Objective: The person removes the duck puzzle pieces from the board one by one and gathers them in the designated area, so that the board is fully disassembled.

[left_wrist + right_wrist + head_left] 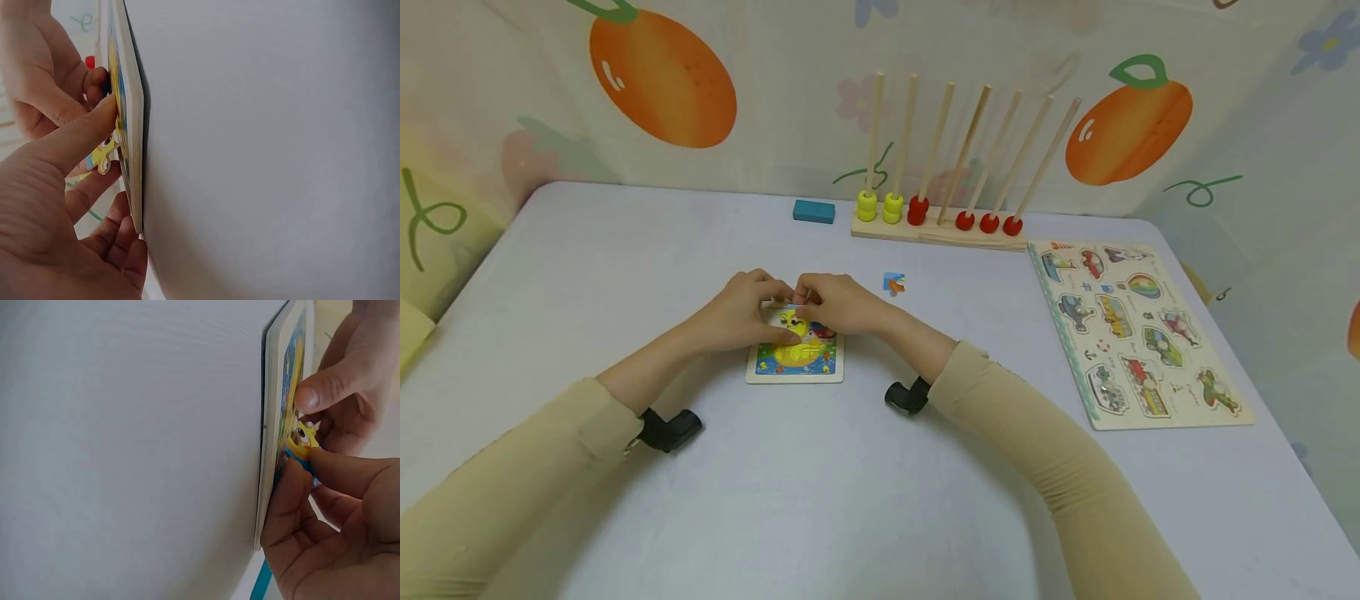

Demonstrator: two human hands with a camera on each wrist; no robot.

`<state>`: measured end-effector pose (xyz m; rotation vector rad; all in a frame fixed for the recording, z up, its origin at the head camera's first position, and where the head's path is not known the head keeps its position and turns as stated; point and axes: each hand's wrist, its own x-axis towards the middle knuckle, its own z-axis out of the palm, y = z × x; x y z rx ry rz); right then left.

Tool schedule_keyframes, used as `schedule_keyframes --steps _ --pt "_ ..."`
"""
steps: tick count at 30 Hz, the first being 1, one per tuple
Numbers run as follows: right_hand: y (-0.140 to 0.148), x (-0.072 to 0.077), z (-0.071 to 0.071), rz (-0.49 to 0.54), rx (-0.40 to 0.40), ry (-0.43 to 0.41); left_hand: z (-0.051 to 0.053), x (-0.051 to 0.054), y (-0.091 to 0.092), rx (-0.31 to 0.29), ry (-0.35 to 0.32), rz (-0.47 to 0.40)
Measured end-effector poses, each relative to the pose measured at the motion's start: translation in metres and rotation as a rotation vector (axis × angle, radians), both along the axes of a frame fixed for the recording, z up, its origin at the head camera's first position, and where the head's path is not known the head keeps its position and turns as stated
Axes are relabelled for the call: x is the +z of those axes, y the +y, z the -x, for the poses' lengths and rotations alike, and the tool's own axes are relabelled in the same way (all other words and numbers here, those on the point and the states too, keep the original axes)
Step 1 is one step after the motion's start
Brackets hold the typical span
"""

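A small square jigsaw puzzle board point(801, 367) with a yellow duck picture and a pale rim lies on the white table. My left hand point(737, 312) holds it from the left, thumb on the picture and other fingers around the far edge. Over the upper part, my right hand point(844, 304) pinches a yellow and blue puzzle piece point(303, 439) with a cartoon eye between thumb and forefinger. This piece stands tilted against the board in both wrist views; whether it sits in a slot I cannot tell. Another loose puzzle piece point(893, 283) lies beyond the right hand.
At the back stands a wooden peg counter point(936, 236) with tall rods and several yellow and red beads. Left of it is a teal block point(814, 212). A larger picture puzzle board point(1150, 333) lies at the right. A fruit-printed cloth point(790, 92) hangs behind the table.
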<state>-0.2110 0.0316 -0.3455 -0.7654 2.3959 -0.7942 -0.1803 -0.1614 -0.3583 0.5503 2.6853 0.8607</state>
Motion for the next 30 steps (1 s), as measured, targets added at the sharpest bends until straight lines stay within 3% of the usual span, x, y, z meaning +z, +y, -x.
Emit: schedule_keyframes --steps 8,21,30 --pt "0.004 0.002 0.004 0.037 -0.056 -0.096 0.001 -0.001 0.001 0.018 -0.036 -0.017" --pt "0.007 0.001 0.010 0.051 -0.082 -0.090 0.000 0.000 0.001 0.034 -0.052 -0.036" --pt "0.009 -0.001 0.011 0.086 -0.104 -0.141 -0.002 0.000 0.000 0.061 -0.026 -0.005"
